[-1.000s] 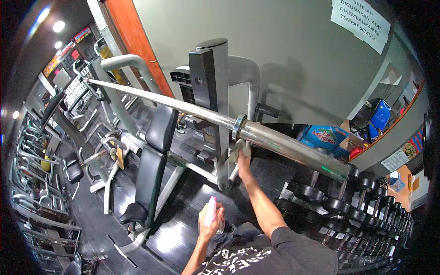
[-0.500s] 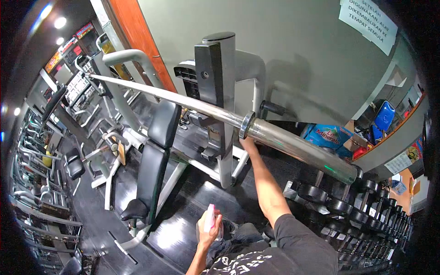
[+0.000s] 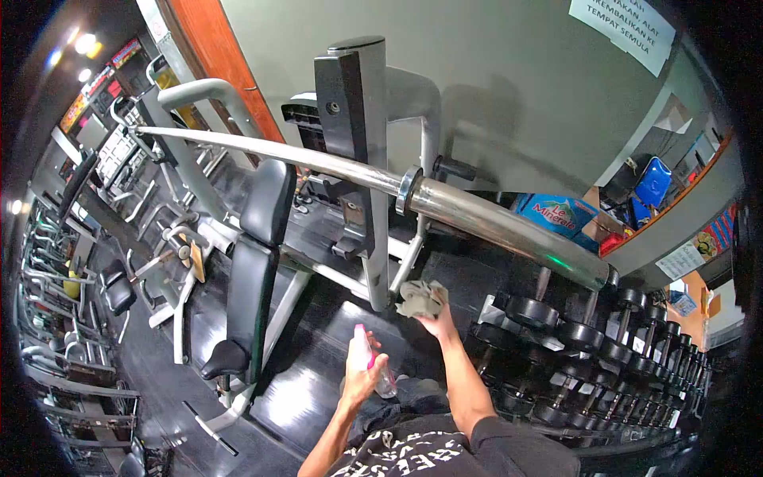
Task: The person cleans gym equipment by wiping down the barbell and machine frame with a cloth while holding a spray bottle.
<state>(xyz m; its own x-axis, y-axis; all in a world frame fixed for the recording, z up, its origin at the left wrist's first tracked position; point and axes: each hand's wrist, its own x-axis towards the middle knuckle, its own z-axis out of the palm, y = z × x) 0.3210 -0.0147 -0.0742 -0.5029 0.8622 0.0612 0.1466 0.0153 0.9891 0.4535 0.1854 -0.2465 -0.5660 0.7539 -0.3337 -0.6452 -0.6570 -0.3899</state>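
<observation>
My left hand [image 3: 362,375] is closed around a spray bottle with a pink-and-white head [image 3: 362,342] and a clear body, low in front of my shirt. A crumpled grey-beige cloth [image 3: 421,299] is gripped in my right hand [image 3: 438,322], below the barbell and apart from it. The steel barbell [image 3: 493,219] rests across the rack upright [image 3: 350,119], its thick sleeve pointing to the lower right. Under the bar stands a black padded bench [image 3: 258,262] with its back raised.
Several dumbbells [image 3: 580,334] fill a rack at the right. A blue box [image 3: 556,213] lies by the wall behind the bar sleeve. More gym machines [image 3: 171,254] stand at the left. A printed paper sign [image 3: 628,32] hangs on the grey wall.
My right hand has come down from behind the bar collar towards me, bringing the cloth into sight. My left hand still holds the spray bottle. The view has shifted slightly.
</observation>
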